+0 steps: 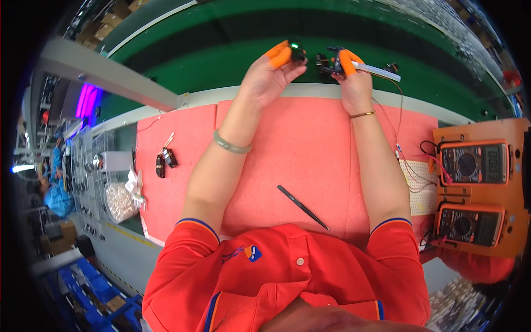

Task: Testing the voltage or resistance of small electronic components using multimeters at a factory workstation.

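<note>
Over the green conveyor belt (pixel 210 72), my left hand (pixel 266 77) grips a small black device (pixel 298 53) with a lit green light. Orange covers sit on some fingertips of both hands. My right hand (pixel 355 83), beside it, is closed on a black part (pixel 334 62) and a whitish stick (pixel 379 71). The stick points right, and a thin brown wire (pixel 401 105) runs near it toward the meters. Small black pieces (pixel 391 68) lie on the belt near the right hand. Black tweezers (pixel 303 207) rest on the pink mat (pixel 287 149) between my forearms.
Two orange-framed multimeters (pixel 474 163) stand on an orange holder (pixel 511 205) at the right, next to a white breadboard (pixel 418 188) with wires. Two small black devices (pixel 161 165) lie at the mat's left. Beyond are a tub of small parts (pixel 120 202) and a grey metal post (pixel 110 74).
</note>
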Tool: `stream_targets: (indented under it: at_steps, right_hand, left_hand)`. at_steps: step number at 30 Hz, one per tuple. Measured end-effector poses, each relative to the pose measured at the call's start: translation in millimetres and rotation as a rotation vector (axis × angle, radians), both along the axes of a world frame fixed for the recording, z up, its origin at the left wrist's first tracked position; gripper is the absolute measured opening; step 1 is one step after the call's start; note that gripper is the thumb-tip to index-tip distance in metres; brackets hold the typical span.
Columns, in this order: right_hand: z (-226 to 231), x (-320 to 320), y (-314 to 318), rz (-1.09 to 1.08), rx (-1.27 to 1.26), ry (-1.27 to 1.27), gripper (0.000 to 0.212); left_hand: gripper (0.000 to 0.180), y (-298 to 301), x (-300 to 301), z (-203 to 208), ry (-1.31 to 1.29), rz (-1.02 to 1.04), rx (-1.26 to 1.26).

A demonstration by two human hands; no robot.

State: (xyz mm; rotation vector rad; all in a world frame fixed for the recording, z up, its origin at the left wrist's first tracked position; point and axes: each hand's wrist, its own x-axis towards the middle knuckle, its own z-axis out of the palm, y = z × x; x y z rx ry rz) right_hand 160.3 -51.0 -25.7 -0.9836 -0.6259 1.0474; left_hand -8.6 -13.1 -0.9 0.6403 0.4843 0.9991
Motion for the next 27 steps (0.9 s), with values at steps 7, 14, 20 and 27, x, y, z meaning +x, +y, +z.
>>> stream_targets:
  at_steps: [7,14,20,27]
  right_hand:
    - [-3.5,3.3,-4.1,0.086,0.005,-0.016,0.023]
    - [-11.8,5.6,1.3,0.116,0.074,-0.041,0.023]
    - [-6.3,-6.4,-2.1,0.08,0.107,-0.083,0.022]
    - [-18.6,-1.4,1.7,-0.004,0.131,-0.235,0.021]
  left_hand:
    - [0.038,10.5,-5.4,-17.2,1.204,0.339,0.44]
    - [0.025,8.3,-6.7,-39.2,1.301,0.865,0.804]
    - [0.014,-9.2,-4.3,-32.7,1.317,0.732,1.044]
    - [0.031,-45.4,-0.1,-34.3,1.386,0.462,0.997]
